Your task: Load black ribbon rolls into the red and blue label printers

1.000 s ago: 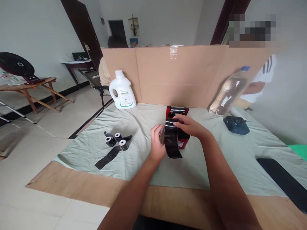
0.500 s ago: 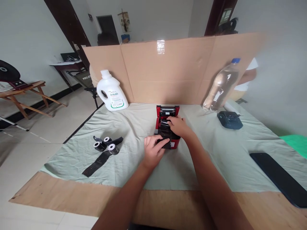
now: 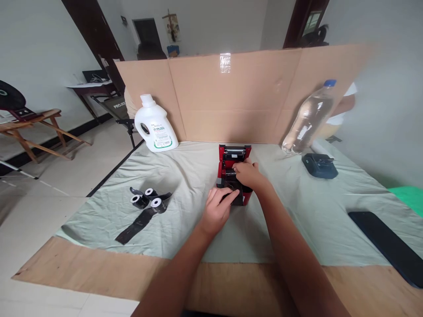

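A small red-and-black printer (image 3: 248, 153) stands on the cloth with its lid tipped up and back. Inside it lies a dark roll (image 3: 230, 173), partly covered by fingers. My right hand (image 3: 249, 174) reaches in from the right, its fingers bent and pressed on the roll; the fingertips are partly hidden. A strip of black paper (image 3: 237, 200) hangs over the printer's front. My left hand (image 3: 216, 210) holds this strip at the near left, with thumb and fingers drawn together.
Several black paper rolls (image 3: 157, 205) with loose tails lie to the left. A white detergent bottle (image 3: 157, 127) and a clear blue-capped bottle (image 3: 309, 119) stand before a cardboard screen (image 3: 231, 97). On the right are a black device (image 3: 320, 166) and a dark flat slab (image 3: 386, 246).
The view has shifted slightly, so the printer and hands appear a little farther right. My left fingers have slid a little along the strip; the right hand stays in the printer.
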Demonstrator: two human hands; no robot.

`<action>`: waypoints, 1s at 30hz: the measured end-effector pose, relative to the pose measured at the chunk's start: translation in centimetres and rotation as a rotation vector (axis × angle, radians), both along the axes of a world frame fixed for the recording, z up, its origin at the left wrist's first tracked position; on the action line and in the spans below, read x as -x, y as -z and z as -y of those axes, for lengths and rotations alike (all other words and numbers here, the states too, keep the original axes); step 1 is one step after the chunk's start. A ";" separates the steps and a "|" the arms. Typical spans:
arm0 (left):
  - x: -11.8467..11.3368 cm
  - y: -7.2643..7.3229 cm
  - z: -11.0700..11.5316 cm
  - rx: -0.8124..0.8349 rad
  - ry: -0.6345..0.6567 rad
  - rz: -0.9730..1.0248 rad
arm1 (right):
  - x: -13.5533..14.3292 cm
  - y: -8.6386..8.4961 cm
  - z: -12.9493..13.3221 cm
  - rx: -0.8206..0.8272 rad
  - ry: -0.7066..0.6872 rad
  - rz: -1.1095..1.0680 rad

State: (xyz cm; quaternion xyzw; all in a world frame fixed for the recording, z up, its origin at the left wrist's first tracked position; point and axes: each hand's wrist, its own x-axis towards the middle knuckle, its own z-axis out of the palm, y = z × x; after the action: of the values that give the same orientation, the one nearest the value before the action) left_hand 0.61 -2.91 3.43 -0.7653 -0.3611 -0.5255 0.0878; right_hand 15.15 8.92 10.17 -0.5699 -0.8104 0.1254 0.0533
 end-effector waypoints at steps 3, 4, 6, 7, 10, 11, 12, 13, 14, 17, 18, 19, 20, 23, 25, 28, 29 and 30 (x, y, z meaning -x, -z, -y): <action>-0.1 0.2 -0.1 0.017 -0.004 -0.010 | 0.2 0.4 -0.2 -0.004 0.021 -0.025; -0.1 0.3 -0.2 0.020 0.001 -0.006 | 0.2 0.5 -0.2 -0.014 0.031 -0.042; -0.1 0.4 -0.2 0.018 0.021 0.002 | 0.0 0.5 -0.3 -0.044 0.051 -0.097; -0.1 0.5 -0.3 0.018 0.032 0.002 | -0.2 0.5 -0.3 -0.060 0.056 -0.142; 0.0 0.6 -0.3 0.030 0.061 -0.005 | -1.4 -0.2 -0.4 -0.065 0.049 -0.334; 0.0 0.5 -0.4 0.035 0.066 -0.006 | -1.9 -0.4 -0.4 -0.069 0.073 -0.410; 0.1 0.5 -0.3 0.036 0.069 -0.005 | -2.3 -0.7 -0.5 -0.089 0.121 -0.490; 0.1 0.4 -0.3 0.033 0.070 -0.004 | -2.6 -0.8 -0.7 -0.131 0.190 -0.573; 0.2 0.3 -0.3 0.026 0.067 -0.002 | -2.9 -0.9 -1.0 -0.188 0.266 -0.659; 0.3 0.0 -0.2 0.009 0.046 -0.003 | -2.8 -0.3 -1.9 -0.283 0.360 -0.911; 0.3 -0.1 -0.2 0.007 0.040 -0.006 | -2.6 0.2 -2.2 -0.258 0.341 -0.970; 0.3 -0.2 -0.2 0.006 0.036 -0.009 | -2.4 0.6 -2.4 -0.220 0.319 -1.014; 0.3 -0.2 -0.1 0.006 0.033 -0.014 | -2.1 1.0 -2.5 -0.184 0.308 -1.045; 0.3 -0.2 -0.1 0.011 0.026 -0.024 | -1.7 1.5 -2.3 -0.201 0.428 -1.057; 0.4 0.0 -0.1 0.017 0.021 -0.030 | -2.0 1.0 -1.7 -0.257 0.522 -0.960; 0.3 0.1 -0.2 0.008 0.020 -0.037 | -2.8 -0.3 -0.7 -0.201 0.426 -0.691; 0.3 0.1 -0.2 0.005 0.020 -0.041 | -3.0 -0.8 -0.3 -0.142 0.337 -0.603; 0.2 0.1 -0.2 0.003 0.018 -0.045 | -3.0 -1.2 0.1 -0.079 0.238 -0.522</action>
State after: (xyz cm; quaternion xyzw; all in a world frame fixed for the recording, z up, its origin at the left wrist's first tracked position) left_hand 0.38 -2.72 3.33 -0.7802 -0.3530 -0.5085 0.0901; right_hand 18.14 8.82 11.34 -0.6068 -0.7011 0.2287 0.2965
